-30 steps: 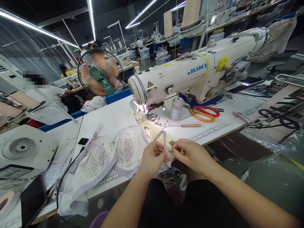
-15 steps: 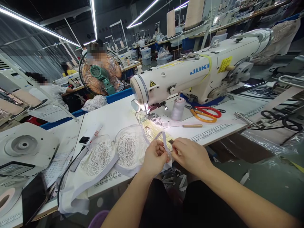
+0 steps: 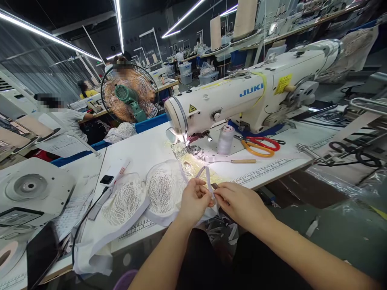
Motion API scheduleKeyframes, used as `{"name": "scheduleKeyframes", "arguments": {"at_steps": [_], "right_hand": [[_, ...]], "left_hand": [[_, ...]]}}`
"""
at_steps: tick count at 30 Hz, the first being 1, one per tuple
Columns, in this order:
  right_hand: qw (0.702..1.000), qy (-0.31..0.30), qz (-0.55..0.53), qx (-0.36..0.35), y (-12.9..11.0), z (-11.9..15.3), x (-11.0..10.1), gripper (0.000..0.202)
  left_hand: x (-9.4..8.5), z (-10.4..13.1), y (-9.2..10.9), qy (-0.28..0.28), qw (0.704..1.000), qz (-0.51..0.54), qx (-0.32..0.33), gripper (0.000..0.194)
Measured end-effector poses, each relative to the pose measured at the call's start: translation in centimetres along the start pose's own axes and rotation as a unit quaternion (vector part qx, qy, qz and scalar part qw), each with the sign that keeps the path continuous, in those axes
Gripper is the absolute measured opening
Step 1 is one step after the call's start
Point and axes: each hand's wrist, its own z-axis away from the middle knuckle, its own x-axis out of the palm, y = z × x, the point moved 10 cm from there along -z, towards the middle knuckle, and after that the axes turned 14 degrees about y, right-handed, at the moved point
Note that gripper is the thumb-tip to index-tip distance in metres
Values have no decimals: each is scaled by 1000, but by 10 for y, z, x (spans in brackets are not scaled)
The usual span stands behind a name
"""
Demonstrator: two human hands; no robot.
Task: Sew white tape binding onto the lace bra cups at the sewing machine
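A white lace bra [image 3: 165,191] lies across the front of the sewing table, its band hanging over the edge at the left. My left hand [image 3: 195,201] is closed, pinching the bra's narrow lilac-grey strap [image 3: 208,175], which loops up above the fingers. Close by on the right, my right hand [image 3: 243,201] is also closed, its fingertips almost meeting the left ones at the strap. A small dark end [image 3: 214,186] pokes out from the right fingers; the rest is hidden, so its kind is unclear.
Behind the hands stands a white sewing machine [image 3: 217,102] with its lamp lit. A thread cone [image 3: 225,139], orange-and-red-handled scissors [image 3: 260,147] and a wooden-handled tool [image 3: 243,161] lie beside it. At left are a phone [image 3: 42,253] and a black cable [image 3: 79,229]. A fan [image 3: 130,94] stands beyond.
Both hands have shifted slightly left, the right one closing in on the left at the strap. The bra has barely moved, and the view has shifted a little.
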Motion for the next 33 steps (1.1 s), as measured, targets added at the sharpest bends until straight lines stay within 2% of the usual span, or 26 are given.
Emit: {"name": "scheduleKeyframes", "arguments": {"at_steps": [2, 6, 9, 15, 21, 24, 27, 30, 33], "right_hand": [[1000, 13, 16, -15, -5, -2, -2, 23], [993, 86, 46, -59, -17, -5, -15, 25], [990, 97, 58, -84, -22, -6, -14, 25], [992, 102, 62, -40, -9, -9, -12, 20], [987, 151, 43, 17, 13, -7, -30, 19], [989, 136, -4, 52, 28, -6, -31, 15], [992, 70, -55, 88, 39, -4, -20, 13], [989, 11, -126, 73, 31, -2, -6, 14], [984, 22, -165, 68, 27, -1, -7, 20]], "left_hand": [[1, 0, 0, -2, 1000, 0, 3, 29], [4, 0, 3, -15, 1000, 5, 21, 26], [5, -1, 4, -18, 1000, 7, 19, 26], [-3, -5, 1, 10, 1000, 8, -6, 28], [-3, -4, 0, 13, 1000, 13, -12, 29], [-3, -3, 1, 14, 1000, 16, -13, 29], [-3, -3, 2, 9, 1000, 17, -15, 29], [-3, -2, 3, 3, 1000, 22, -15, 30], [-3, -1, 3, 0, 1000, 27, -16, 30]]}}
